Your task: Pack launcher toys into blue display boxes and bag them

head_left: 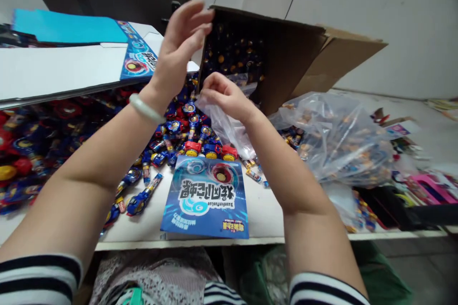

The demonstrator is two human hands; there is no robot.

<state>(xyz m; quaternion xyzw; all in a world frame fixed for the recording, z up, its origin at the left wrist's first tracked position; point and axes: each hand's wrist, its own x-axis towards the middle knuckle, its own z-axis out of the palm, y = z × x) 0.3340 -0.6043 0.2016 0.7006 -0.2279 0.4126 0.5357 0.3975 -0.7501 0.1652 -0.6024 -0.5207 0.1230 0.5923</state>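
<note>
My left hand (182,40) is raised above the table, fingers stretched and slightly curled, touching the front edge of a tipped cardboard box (282,52); a pale bangle sits on that wrist. My right hand (223,95) is closed in a pinch on a clear plastic bag (229,128) that hangs from the box mouth. Below the hands lies a heap of small blue, red and yellow toy launchers (193,138). A blue printed card (206,198) lies flat at the table's near edge.
A large clear bag of toys (336,138) lies at the right. Flat blue-and-white carton sheets (71,64) are stacked at the left over more toys (32,147). Pink packaging (429,186) sits far right. The white table edge (250,238) runs in front of me.
</note>
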